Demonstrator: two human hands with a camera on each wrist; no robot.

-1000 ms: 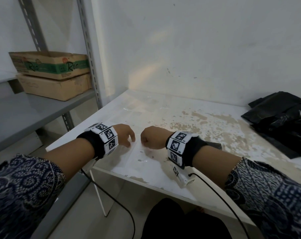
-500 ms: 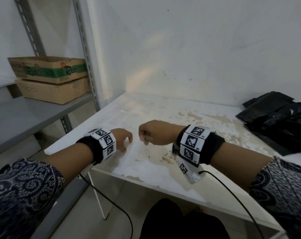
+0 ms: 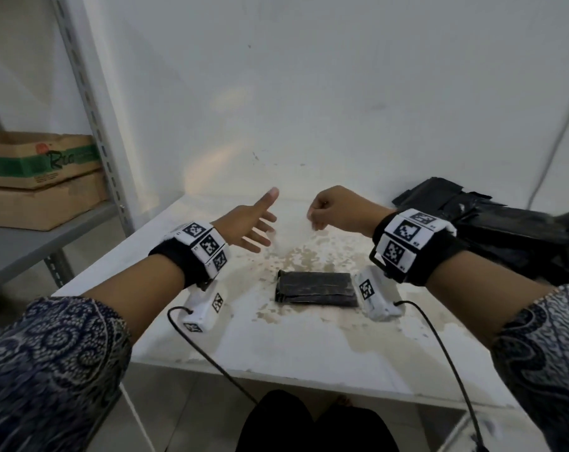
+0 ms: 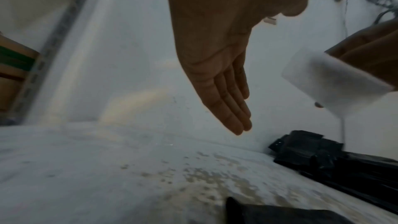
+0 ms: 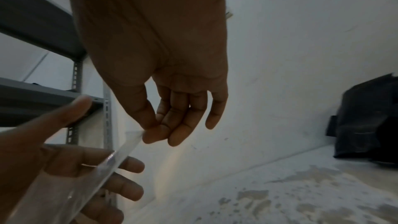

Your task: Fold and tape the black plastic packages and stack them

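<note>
A folded black package (image 3: pixel 315 288) lies flat on the white table (image 3: pixel 309 350), below and between my wrists; its near corner shows as the black package (image 4: pixel 269 214). My right hand (image 3: pixel 320 215) hovers above the table. Its thumb and forefinger pinch the top end of a clear tape strip (image 5: pixel 103 168). The strip slants down across the straight fingers of my left hand (image 5: pixel 120 176); whether it touches them I cannot tell. My left hand (image 3: pixel 260 226) is open, palm toward the right hand, and holds nothing, as the left hand (image 4: pixel 237 117) shows.
A loose pile of black plastic packages (image 3: pixel 478 223) lies at the table's back right against the wall, the same pile (image 4: pixel 323 159) and pile (image 5: pixel 366 125). Two cardboard boxes (image 3: pixel 38 177) sit on a grey metal shelf (image 3: pixel 22 243) at the left. Cables hang from both wrists.
Both hands have risen off the table and moved toward the wall. The left hand's curled fingers have straightened. The view has swung right, bringing the folded package into sight.
</note>
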